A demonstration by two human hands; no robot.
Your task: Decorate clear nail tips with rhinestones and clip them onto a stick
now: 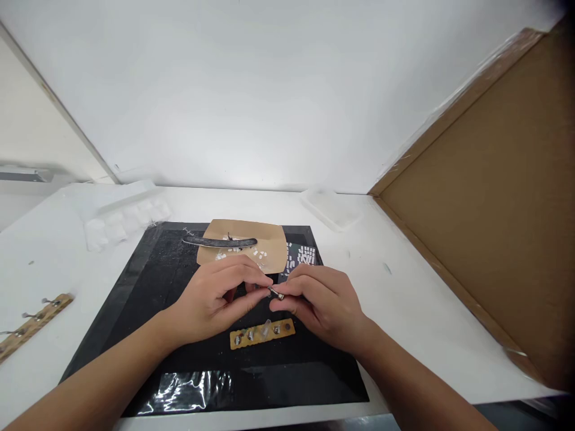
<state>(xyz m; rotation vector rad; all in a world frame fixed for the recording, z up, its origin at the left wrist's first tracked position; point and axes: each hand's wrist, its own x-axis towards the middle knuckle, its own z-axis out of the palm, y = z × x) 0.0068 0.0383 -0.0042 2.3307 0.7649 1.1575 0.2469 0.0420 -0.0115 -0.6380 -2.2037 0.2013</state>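
Observation:
Between my fingertips is a small shiny metal piece (276,293), dark with a brassy end; its exact kind is too small to make out. My left hand (224,293) pinches it from the left, and my right hand (318,299) pinches it from the right. Just below them, on the black mat (188,347), lies a yellowish wooden strip (257,340) carrying several small metal and clear pieces. Behind my hands a tan sheet (274,239) bears a dark curved nail file (220,242) and scattered white bits. A dark card (294,256) with rows of small white pieces is partly hidden by my right hand.
At the left edge is another wooden strip (36,326) with upright metal pieces. A clear compartmented tray (126,218) stands at back left, a shallow translucent tray (332,209) at back right. A cardboard panel (489,197) walls the right side; a white wall rises behind.

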